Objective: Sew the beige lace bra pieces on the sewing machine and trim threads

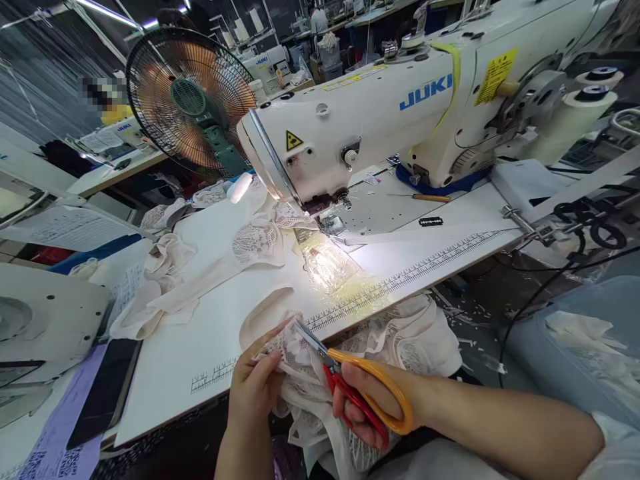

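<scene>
We observe the right hand (367, 410) closed through the loops of a pair of scissors (350, 383), handles glossy orange and red plastic, short steel blades pointing up and left. The left hand (255, 387) pinches a pale lace garment (300, 373) between thumb and fingers, just beside the blade tips; the fabric is thin, openwork and crumpled, hanging over the near edge of the white table (175, 360). We note a printed ruler strip (410, 273) along that edge, further lace pieces (257, 243) under the lamp, a white enamelled sewing machine (380, 113) behind, and a round wire-caged fan (190, 100).
</scene>
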The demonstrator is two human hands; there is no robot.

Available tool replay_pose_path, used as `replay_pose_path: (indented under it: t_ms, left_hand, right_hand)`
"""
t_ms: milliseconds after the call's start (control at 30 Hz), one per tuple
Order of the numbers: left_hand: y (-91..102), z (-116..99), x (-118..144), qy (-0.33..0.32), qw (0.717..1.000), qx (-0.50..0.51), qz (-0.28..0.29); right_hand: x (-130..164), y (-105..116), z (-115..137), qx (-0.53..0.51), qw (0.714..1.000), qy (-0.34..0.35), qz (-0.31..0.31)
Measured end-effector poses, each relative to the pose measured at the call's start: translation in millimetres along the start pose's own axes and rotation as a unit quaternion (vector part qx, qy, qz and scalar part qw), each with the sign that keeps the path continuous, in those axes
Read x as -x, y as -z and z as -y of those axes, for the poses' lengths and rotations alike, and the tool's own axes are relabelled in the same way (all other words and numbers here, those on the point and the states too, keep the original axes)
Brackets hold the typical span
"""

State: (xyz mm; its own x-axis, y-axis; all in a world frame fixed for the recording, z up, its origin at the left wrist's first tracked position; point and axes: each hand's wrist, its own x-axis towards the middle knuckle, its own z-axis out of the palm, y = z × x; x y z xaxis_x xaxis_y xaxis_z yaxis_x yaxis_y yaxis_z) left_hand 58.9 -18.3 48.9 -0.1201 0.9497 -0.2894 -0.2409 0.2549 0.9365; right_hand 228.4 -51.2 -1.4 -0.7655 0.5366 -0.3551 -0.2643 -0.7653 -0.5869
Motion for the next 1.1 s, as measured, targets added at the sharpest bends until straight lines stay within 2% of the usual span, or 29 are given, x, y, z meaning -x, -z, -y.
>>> replay_pose_path:
  t_ms: [233,733,933,1100]
  left_hand:
    - [2.5,3,-1,-0.013,1.0,-0.007,0.005]
    - [3.5,2,-1,-0.013,0.999,0.006,0.028]
    - [2.5,2,0,-0.013,1.0,-0.001,0.017]
    - [1.7,0,0,-0.014,1.0,-0.014,0.02]
  right_hand:
    - [-3,4,-5,0.005,1.0,0.021,0.014]
    - [5,-4,8,0.026,0.999,-0.019,-0.011]
    - [4,-1,5,0.03,1.0,-0.002,0.007]
    - [2,-1,2,0.018,1.0,0.008,-0.003]
